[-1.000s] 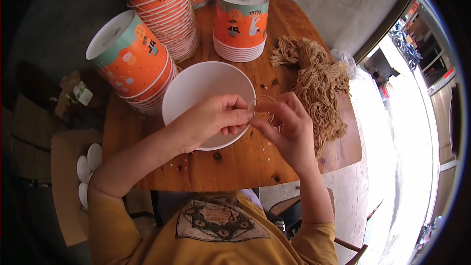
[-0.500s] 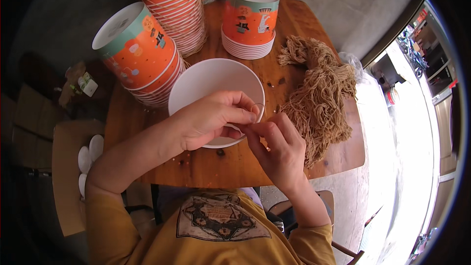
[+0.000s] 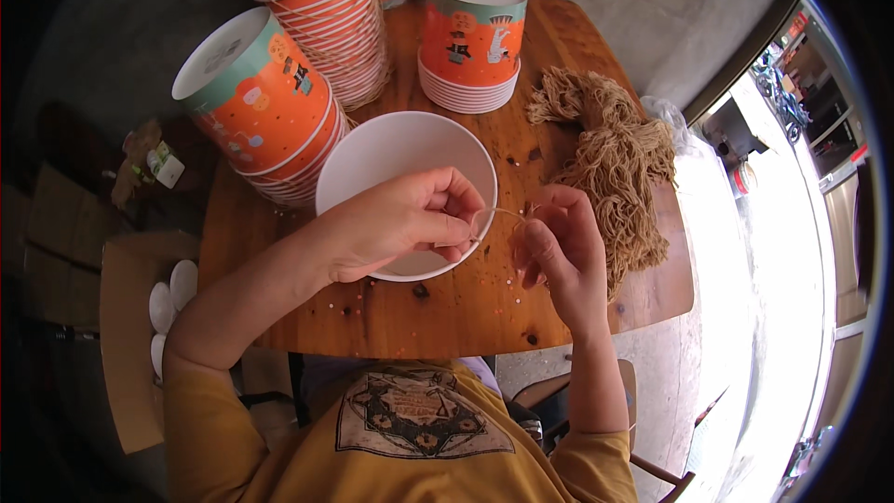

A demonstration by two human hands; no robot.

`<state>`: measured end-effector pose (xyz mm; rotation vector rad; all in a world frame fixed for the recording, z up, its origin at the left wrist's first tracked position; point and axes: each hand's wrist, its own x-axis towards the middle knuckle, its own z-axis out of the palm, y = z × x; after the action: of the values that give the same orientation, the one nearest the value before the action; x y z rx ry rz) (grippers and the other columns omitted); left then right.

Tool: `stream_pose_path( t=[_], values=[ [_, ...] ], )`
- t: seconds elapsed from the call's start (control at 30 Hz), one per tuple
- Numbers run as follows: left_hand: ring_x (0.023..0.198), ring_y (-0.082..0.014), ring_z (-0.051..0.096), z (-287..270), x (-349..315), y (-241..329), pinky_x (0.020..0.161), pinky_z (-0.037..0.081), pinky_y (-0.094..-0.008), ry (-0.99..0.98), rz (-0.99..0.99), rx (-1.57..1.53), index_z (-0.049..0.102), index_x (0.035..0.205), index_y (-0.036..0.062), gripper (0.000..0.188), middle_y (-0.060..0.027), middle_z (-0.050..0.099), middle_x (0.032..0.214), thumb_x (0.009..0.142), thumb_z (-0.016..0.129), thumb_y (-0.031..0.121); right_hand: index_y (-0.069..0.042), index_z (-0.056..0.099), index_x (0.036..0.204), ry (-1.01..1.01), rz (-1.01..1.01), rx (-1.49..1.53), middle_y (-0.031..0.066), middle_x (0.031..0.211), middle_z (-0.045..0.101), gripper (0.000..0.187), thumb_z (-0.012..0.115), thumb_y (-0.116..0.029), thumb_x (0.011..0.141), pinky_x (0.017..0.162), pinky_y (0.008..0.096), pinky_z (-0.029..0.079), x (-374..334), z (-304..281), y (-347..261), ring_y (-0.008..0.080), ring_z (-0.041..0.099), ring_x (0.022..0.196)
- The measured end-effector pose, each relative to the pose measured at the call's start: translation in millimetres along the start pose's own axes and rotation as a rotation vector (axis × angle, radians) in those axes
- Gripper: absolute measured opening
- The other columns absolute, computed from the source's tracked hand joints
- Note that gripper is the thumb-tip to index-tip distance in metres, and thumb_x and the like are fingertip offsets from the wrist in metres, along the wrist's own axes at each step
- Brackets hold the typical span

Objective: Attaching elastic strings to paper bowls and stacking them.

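A thin tan cord [image 3: 504, 212] runs in a small curve between my two hands. My left hand [image 3: 410, 224] pinches one part of it at the right rim of a paper bucket [image 3: 368, 154], white inside and with its mouth turned up. Whether the cord passes through the bucket's wall is hidden by the fingers. Just right of the rim, my right hand [image 3: 570, 247] has its fingers closed on the cord's other part. Beyond that hand lies a heap of the same tan cords [image 3: 619, 186].
Orange-and-green paper buckets stand upside down in a left stack [image 3: 265, 98] and a back stack [image 3: 472, 37]. A taller upright stack [image 3: 326, 9] rises behind. Small pale bits dot the wooden table [image 3: 447, 317]. On the left, a cardboard box [image 3: 140, 317] holds white discs [image 3: 161, 307].
My right hand has moved right, away from my left, and the cord now spans between them. My left hand stays by the rim. The bucket has shifted slightly left.
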<state>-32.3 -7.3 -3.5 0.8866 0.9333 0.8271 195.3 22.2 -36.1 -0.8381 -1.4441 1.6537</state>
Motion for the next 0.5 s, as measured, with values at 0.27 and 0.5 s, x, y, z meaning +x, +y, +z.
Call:
stream_pose_path(
  t=[0.27,0.5],
  values=[
    [0.083,-0.0096,0.057,9.7,1.0,-7.0,0.076,0.049,-0.0241,0.110,0.414,0.720,0.046,0.121,0.0036,0.031,-0.0048,0.056,0.094,0.092,0.054,-0.007,-0.004,0.069,0.098,0.050,-0.279,-0.683,0.0061,0.080,0.059,0.021,0.078,-0.016,0.083,0.055,0.0280,0.042,11.8,18.5,-14.9,0.0129,0.049,0.060],
    [0.084,-0.0090,0.057,9.3,4.3,-12.2,0.077,0.050,-0.0253,0.110,0.479,0.723,0.041,0.131,0.0045,0.042,-0.0047,0.055,0.093,0.092,0.052,-0.008,-0.003,0.069,0.091,0.066,-0.264,-0.564,0.0074,0.077,0.060,0.014,0.076,-0.012,0.084,0.056,0.0296,0.046,12.2,20.4,-11.2,0.0149,0.056,0.058]
  ],
)
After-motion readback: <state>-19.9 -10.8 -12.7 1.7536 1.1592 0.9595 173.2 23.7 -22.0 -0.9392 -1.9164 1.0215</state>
